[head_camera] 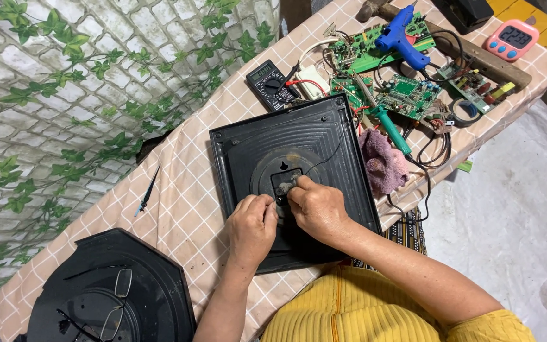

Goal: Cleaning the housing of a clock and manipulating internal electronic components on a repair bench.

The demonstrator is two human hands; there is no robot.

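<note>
- Head view: your left hand (251,228) and right hand (316,209) both pinch at the small black module (284,183).
- It sits mid-way on the square black panel (242,145), on the checked tablecloth (185,209).

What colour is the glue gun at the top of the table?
The glue gun is blue, seen in the head view.
</note>
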